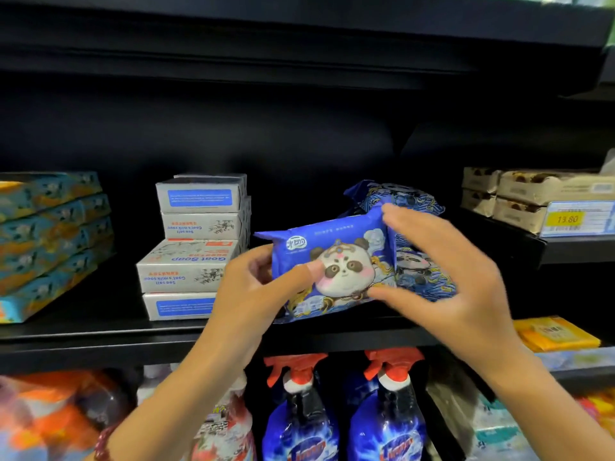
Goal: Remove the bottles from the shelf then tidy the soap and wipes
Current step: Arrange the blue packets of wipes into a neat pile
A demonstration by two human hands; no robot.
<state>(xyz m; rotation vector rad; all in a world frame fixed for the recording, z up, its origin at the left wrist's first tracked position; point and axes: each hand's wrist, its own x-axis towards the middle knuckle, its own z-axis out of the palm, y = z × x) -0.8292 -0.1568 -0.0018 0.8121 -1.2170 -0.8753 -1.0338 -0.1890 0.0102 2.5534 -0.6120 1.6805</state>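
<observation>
Both hands (253,294) (449,277) grip wipes pack (336,257) (seemingly tilted).

Black shelving (100,342) — dim, dark-backed

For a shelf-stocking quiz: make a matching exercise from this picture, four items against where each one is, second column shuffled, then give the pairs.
Column one:
1. panda wipes pack
2. goat soap boxes
3. spray bottles
4. yellow price tag

Column two:
A. lowest, beneath the hands
B. held between left hand and right hand
C. at far right
D. stacked left of the hands

Pairs: 1-B, 2-D, 3-A, 4-C
</observation>
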